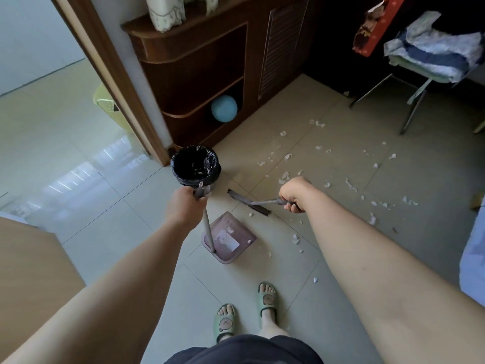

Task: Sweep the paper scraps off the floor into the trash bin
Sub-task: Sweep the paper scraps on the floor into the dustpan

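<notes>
Head view, left to right: a doorway opens on a bright tiled room, then the bin [195, 165], lined with a black bag and holding a few pale scraps at the bottom. Just in front of it the left hand [183, 203] is wrapped tight round the top of the dustpan handle, which runs down to the dustpan [228, 239] on the floor. The pan's mouth faces up and right, toward the brush; inside lie a flat piece of paper and some small bits. The right hand [292, 193] is closed round the handle of the brush [249, 202], whose head lies just beyond the pan's lip, long axis slanting from upper left to lower right, roughly along that lip. Most scraps [349, 179] are still strewn over the tiles to the right of the brush, with some near the right forearm. Judging by this, the brush must reach out right, past the scraps, and draw them left into the pan
</notes>
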`<state>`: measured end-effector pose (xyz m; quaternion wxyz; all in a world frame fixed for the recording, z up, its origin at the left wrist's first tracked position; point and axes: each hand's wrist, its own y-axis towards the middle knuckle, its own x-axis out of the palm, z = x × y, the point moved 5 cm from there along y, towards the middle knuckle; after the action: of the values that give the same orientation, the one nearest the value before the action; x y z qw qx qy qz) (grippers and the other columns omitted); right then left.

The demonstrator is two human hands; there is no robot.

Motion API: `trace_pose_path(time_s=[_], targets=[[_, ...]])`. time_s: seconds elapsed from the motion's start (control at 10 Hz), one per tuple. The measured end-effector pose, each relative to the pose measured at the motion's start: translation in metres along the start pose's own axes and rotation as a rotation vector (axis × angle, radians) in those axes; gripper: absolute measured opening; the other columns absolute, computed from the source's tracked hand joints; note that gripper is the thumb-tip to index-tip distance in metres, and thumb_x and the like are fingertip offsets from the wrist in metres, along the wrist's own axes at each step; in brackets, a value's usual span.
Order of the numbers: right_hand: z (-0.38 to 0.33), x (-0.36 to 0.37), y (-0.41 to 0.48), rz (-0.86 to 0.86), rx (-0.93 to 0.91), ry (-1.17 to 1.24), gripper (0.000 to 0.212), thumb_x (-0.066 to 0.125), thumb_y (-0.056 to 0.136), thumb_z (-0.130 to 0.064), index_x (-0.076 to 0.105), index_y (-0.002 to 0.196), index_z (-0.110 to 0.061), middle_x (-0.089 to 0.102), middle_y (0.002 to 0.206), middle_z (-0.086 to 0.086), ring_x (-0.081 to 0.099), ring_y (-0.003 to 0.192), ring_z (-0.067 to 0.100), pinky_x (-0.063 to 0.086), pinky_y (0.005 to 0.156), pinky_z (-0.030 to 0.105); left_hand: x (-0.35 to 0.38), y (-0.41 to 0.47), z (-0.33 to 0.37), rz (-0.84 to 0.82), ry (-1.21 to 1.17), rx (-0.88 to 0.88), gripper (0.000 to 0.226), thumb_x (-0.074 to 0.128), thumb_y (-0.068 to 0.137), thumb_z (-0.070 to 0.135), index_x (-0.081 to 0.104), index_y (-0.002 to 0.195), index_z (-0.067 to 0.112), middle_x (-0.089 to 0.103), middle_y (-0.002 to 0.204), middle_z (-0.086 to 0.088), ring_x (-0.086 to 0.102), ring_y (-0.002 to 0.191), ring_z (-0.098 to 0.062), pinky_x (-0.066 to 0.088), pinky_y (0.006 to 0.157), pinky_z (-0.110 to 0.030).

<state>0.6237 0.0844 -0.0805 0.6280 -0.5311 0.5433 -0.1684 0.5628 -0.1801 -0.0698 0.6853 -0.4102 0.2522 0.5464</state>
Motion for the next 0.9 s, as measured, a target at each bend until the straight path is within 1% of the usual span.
trace_pose_path(time_s=[0.1, 0.2, 0.3, 0.4, 0.5, 0.6, 0.7, 0.8, 0.9], targets=[[-0.003, 0.014, 0.004, 0.065, -0.142, 0.159, 0.025, 0.047, 0.09, -0.003, 0.043, 0.067, -0.01, 0.049, 0.064, 0.007, 0.046, 0.045, 0.017, 0.033, 0.025, 0.011, -0.004, -0.002, -0.019, -0.007, -0.008, -0.035, 0.025, 0.059, 0.088, 0.023, 0.07, 0.088, 0.001, 0.064, 0.078, -0.014, 0.056, 0.07, -0.031, 0.036, 0.057, -0.028], [0.001, 0.029, -0.006, 0.067, -0.182, 0.193, 0.024, 0.05, 0.088, -0.001, 0.044, 0.067, -0.01, 0.051, 0.065, 0.008, 0.049, 0.05, 0.018, 0.038, 0.026, 0.014, -0.004, -0.004, -0.033, -0.019, -0.003, -0.078, 0.027, 0.058, 0.09, 0.023, 0.069, 0.087, -0.002, 0.059, 0.073, -0.012, 0.052, 0.067, -0.029, 0.033, 0.054, -0.028], [0.003, 0.043, -0.005, 0.012, -0.134, 0.106, 0.023, 0.05, 0.09, -0.001, 0.045, 0.069, -0.009, 0.051, 0.065, 0.009, 0.047, 0.049, 0.017, 0.037, 0.026, 0.013, 0.0, -0.005, -0.046, -0.042, -0.031, -0.118, 0.027, 0.059, 0.091, 0.022, 0.067, 0.089, -0.004, 0.065, 0.081, -0.017, 0.054, 0.069, -0.03, 0.037, 0.058, -0.028], [0.012, 0.061, -0.007, -0.094, 0.016, -0.032, 0.015, 0.039, 0.095, -0.004, 0.05, 0.084, -0.002, 0.046, 0.063, 0.011, 0.037, 0.042, 0.012, 0.027, 0.028, 0.011, -0.001, -0.005, -0.055, -0.041, -0.035, -0.122, 0.026, 0.059, 0.091, 0.021, 0.065, 0.09, -0.004, 0.069, 0.087, -0.02, 0.056, 0.07, -0.031, 0.039, 0.059, -0.029], [0.012, 0.061, -0.016, -0.109, 0.05, -0.068, 0.018, 0.035, 0.092, -0.004, 0.047, 0.08, 0.0, 0.047, 0.063, 0.01, 0.035, 0.038, 0.01, 0.023, 0.03, 0.01, -0.006, -0.004, -0.059, -0.06, -0.064, -0.129, 0.025, 0.058, 0.092, 0.021, 0.065, 0.094, -0.003, 0.067, 0.087, -0.018, 0.053, 0.068, -0.029, 0.035, 0.053, -0.028], [0.009, 0.047, -0.028, -0.087, 0.058, -0.031, 0.017, 0.036, 0.09, -0.005, 0.048, 0.082, 0.002, 0.048, 0.064, 0.01, 0.035, 0.029, 0.011, 0.022, 0.029, 0.01, -0.007, -0.006, -0.058, -0.073, -0.065, -0.112, 0.027, 0.056, 0.093, 0.021, 0.066, 0.094, -0.004, 0.067, 0.086, -0.018, 0.052, 0.066, -0.029, 0.035, 0.05, -0.027], [0.006, 0.027, -0.039, -0.018, 0.043, -0.04, 0.013, 0.038, 0.088, -0.004, 0.049, 0.09, 0.001, 0.05, 0.064, 0.011, 0.036, 0.032, 0.012, 0.023, 0.03, 0.011, -0.008, -0.009, -0.056, -0.086, -0.052, -0.101, 0.029, 0.056, 0.093, 0.022, 0.067, 0.093, -0.004, 0.06, 0.077, -0.015, 0.048, 0.056, -0.027, 0.031, 0.044, -0.024], [0.007, 0.012, -0.043, 0.067, 0.014, -0.039, 0.014, 0.04, 0.086, -0.002, 0.053, 0.083, 0.002, 0.051, 0.062, 0.011, 0.037, 0.044, 0.012, 0.024, 0.034, 0.014, -0.01, -0.01, -0.055, -0.091, -0.057, -0.085, 0.028, 0.057, 0.093, 0.022, 0.068, 0.093, -0.004, 0.06, 0.077, -0.014, 0.048, 0.055, -0.024, 0.031, 0.043, -0.024], [0.014, 0.01, -0.036, 0.142, 0.009, -0.013, 0.014, 0.042, 0.085, -0.001, 0.053, 0.093, 0.001, 0.051, 0.06, 0.011, 0.037, 0.043, 0.013, 0.026, 0.036, 0.016, -0.008, -0.014, -0.049, -0.122, -0.037, -0.035, 0.021, 0.058, 0.093, 0.018, 0.066, 0.092, -0.001, 0.059, 0.075, -0.011, 0.049, 0.053, -0.02, 0.032, 0.038, -0.023]])
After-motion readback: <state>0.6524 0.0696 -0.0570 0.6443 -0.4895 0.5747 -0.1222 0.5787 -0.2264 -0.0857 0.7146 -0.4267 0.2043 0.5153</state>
